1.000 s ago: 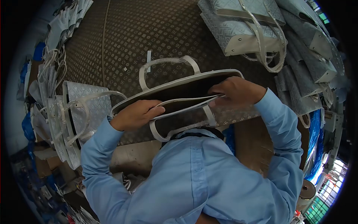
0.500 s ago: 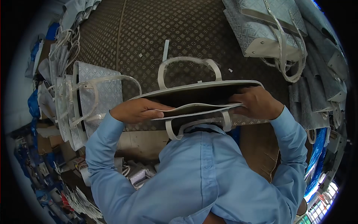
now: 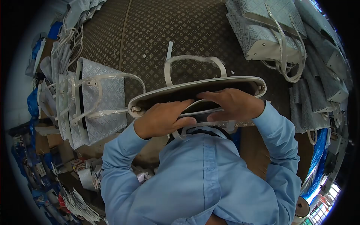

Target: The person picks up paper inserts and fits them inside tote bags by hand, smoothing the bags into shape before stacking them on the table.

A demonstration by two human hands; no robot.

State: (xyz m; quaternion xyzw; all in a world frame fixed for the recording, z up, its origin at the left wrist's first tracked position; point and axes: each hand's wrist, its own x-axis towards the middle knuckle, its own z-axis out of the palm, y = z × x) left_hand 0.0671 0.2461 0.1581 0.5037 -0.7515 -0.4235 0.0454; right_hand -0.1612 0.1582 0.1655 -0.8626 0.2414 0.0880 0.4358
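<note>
A light-coloured handbag [image 3: 195, 83] stands upright at my front with its mouth open, showing a dark inside. Its far handle [image 3: 168, 75] arches away from me, while the near handle is partly covered by my hands. My left hand [image 3: 161, 118] grips the near rim left of the middle, with fingers inside and the thumb outside. On the right part of the same rim, my right hand [image 3: 238, 103] has its fingers over the inner side and its thumb on the outer side. The two thumbs are a short way apart.
Patterned silver handbags [image 3: 103, 101] stand close at the left. More silver bags [image 3: 266, 33] lie at the far right, with grey bag pieces [image 3: 309, 101] hanging below them. A pale strip [image 3: 170, 50] and small scraps lie on the brown patterned table cover [image 3: 150, 22].
Both hands have slid inward along the near rim from the bag's ends toward its middle. The bag's end corners are now uncovered.
</note>
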